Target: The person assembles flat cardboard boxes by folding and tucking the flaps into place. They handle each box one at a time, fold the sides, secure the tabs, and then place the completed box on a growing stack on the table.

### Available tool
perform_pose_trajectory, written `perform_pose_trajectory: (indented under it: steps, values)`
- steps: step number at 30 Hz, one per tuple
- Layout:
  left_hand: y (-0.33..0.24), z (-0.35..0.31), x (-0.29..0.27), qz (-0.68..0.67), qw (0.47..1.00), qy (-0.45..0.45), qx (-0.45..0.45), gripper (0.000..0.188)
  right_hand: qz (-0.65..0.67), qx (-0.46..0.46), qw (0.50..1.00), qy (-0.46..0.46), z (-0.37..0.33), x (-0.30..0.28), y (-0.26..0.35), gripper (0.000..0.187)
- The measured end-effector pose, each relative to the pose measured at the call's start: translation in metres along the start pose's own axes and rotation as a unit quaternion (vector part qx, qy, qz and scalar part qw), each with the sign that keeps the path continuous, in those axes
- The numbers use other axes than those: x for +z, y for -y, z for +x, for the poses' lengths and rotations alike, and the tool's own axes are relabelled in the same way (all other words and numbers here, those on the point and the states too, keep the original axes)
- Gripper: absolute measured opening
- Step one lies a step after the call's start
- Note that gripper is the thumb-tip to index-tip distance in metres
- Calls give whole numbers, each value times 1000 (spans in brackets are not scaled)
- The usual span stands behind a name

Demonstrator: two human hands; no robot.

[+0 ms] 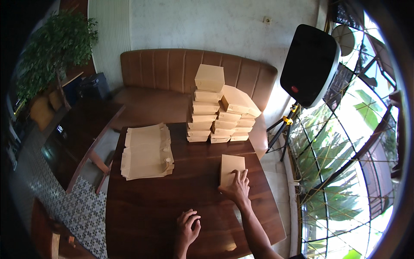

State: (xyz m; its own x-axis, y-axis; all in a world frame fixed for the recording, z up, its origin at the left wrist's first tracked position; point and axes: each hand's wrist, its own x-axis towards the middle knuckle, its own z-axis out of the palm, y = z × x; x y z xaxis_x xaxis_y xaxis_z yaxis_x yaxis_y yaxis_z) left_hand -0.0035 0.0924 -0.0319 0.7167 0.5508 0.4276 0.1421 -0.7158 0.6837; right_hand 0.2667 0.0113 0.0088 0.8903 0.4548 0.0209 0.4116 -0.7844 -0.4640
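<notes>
A closed brown cardboard box [232,166] lies on the dark wooden table [151,211], right of the middle. My right hand [236,186] grips its near end, fingers bent over the top and thumb at the left side. Nearer the table's front, my left hand [188,225] rests with its fingers curled in, and nothing shows in it. To the left lies a pile of flat, unfolded cardboard box blanks [146,151]. Folded boxes of the same kind stand in tall stacks [205,108] at the table's far side, with some larger boxes [239,101] on top of the right-hand ones.
A brown padded bench [159,71] curves behind the table. At the right, a black speaker [308,64] stands on a tripod [286,123] beside a gridded window [345,172]. Another dark table [82,142] and a leafy tree [56,47] are at the left.
</notes>
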Motion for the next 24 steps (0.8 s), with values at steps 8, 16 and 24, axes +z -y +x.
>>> perform_pose_trajectory:
  steps: [8,16,24]
  values:
    - [-5,3,-1,-8,1000,-8,-1,15,134,-227,923,-282,127,-151,-81,82]
    - [-8,15,-4,-13,1000,-10,13,20,127,-162,973,-107,324,-226,73,90]
    - [-6,12,0,-6,1000,-4,-9,21,87,-220,971,26,342,-204,139,88]
